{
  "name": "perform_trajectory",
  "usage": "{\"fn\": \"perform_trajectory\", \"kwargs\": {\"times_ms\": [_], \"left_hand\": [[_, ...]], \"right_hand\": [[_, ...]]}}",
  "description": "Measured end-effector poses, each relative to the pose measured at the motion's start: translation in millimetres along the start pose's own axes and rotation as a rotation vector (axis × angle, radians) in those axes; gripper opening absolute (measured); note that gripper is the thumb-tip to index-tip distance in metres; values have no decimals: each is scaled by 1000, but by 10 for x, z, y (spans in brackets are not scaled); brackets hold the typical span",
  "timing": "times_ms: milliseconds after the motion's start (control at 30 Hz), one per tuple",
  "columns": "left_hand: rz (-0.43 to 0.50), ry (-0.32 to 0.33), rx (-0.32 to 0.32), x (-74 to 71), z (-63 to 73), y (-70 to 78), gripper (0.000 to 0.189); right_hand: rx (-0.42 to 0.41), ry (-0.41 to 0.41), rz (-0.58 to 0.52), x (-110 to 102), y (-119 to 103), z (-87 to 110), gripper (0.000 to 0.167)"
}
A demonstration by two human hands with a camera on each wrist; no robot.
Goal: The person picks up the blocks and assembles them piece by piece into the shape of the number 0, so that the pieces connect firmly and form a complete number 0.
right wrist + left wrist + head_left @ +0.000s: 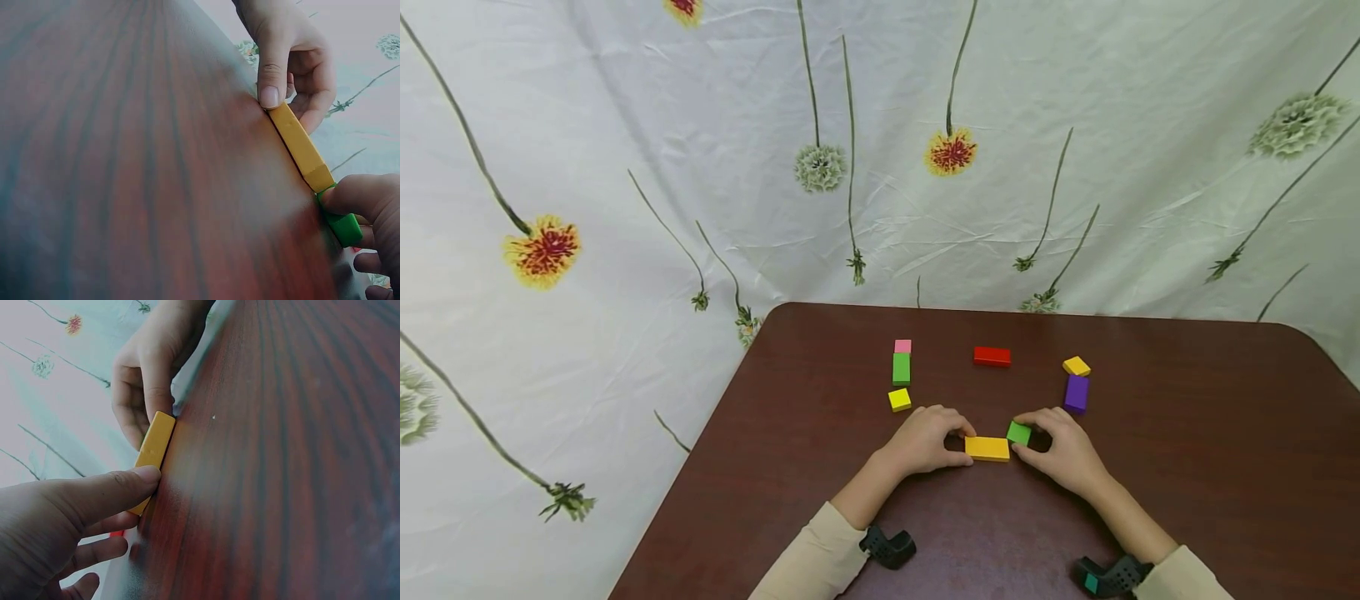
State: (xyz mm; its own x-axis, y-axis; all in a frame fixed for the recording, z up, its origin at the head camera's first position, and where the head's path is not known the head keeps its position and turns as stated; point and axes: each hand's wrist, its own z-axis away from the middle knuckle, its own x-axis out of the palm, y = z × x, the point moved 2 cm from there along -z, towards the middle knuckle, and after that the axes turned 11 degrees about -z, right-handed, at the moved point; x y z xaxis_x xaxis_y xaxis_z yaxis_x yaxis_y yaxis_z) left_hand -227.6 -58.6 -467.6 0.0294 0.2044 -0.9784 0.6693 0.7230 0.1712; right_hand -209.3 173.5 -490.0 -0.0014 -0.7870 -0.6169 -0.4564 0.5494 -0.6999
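My left hand [927, 442] pinches the left end of a long yellow-orange block [987, 449] between thumb and fingers. The block lies flat on the brown table near its middle. In my right hand [1067, 450], thumb and fingertips pinch a small green block [1018, 432] at the right end of the yellow-orange one. Seen from the right wrist, the green block [340, 223] sits right at the end of the yellow-orange block [301, 147], turned at an angle to it. The left wrist view shows the left thumb on the near face of the yellow-orange block [154, 447].
Behind the left hand stand a pink block [902, 346], a green block [901, 369] and a yellow block [899, 400] in a column. A red block [992, 357] lies farther back. On the right, a yellow block [1077, 366] touches a purple block [1077, 393]. Flowered cloth [880, 208] hangs behind the table [1210, 433].
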Motion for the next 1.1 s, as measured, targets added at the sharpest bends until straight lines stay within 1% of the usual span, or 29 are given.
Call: {"fn": "perform_trajectory", "kwargs": {"times_ms": [100, 200, 367, 467, 533, 700, 833, 967, 1033, 1100], "left_hand": [[-1, 3, 3, 2, 1, -2, 28], [-3, 4, 3, 7, 4, -2, 27], [-4, 2, 0, 21, 9, -5, 28], [-4, 4, -1, 24, 8, -5, 28], [-7, 6, -1, 26, 5, -7, 28], [-12, 11, 0, 25, 2, -6, 28], [-22, 9, 0, 14, 3, 6, 28], [-29, -12, 1, -15, 12, 14, 31], [-13, -19, -3, -42, 24, -6, 32], [11, -13, -18, -75, 43, -58, 33]], "right_hand": [[6, -10, -2, 3, 4, -1, 32], [-15, -13, -1, 7, 5, 4, 35], [-106, 28, -22, 33, -49, 27, 36], [-164, 68, -9, 73, -113, 35, 29], [-187, 90, 13, 103, -153, 35, 25], [-200, 113, 69, 150, -219, 35, 19], [-205, 118, 80, 160, -236, 35, 18], [-205, 119, 76, 158, -242, 38, 18], [-203, 122, 76, 161, -238, 39, 18], [-200, 124, 73, 164, -235, 41, 18]]}}
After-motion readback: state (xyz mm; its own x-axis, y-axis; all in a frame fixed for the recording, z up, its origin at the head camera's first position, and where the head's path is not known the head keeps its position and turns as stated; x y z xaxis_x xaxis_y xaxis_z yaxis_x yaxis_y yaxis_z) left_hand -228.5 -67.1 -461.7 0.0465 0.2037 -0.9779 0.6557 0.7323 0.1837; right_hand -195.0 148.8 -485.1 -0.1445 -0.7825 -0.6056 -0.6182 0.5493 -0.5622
